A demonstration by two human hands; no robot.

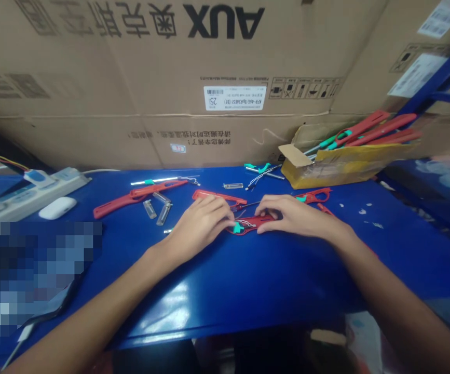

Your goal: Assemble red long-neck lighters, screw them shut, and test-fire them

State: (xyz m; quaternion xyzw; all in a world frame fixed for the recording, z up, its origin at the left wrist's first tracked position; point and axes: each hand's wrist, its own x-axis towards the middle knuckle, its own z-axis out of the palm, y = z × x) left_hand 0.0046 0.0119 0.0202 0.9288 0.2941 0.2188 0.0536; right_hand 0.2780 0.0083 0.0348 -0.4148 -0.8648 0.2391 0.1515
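A red plastic lighter shell (261,223) lies between my hands on the blue table, with a green trigger piece (239,227) and thin white wires in it. My left hand (209,221) has its fingers closed at the shell's left end, by the green piece. On the right end, my right hand (283,214) pinches the shell between thumb and fingers. Just behind my left hand is another red shell half (220,197). A further red shell with a green part (314,196) lies behind my right hand.
A yellow-taped box (326,169) of red lighters stands back right. At left are a long red shell (139,196), clear fuel tanks (163,213), a white case (57,208) and a power strip (49,192). Metal rods and green pieces (263,169) lie behind; cardboard (162,130) rises at the back.
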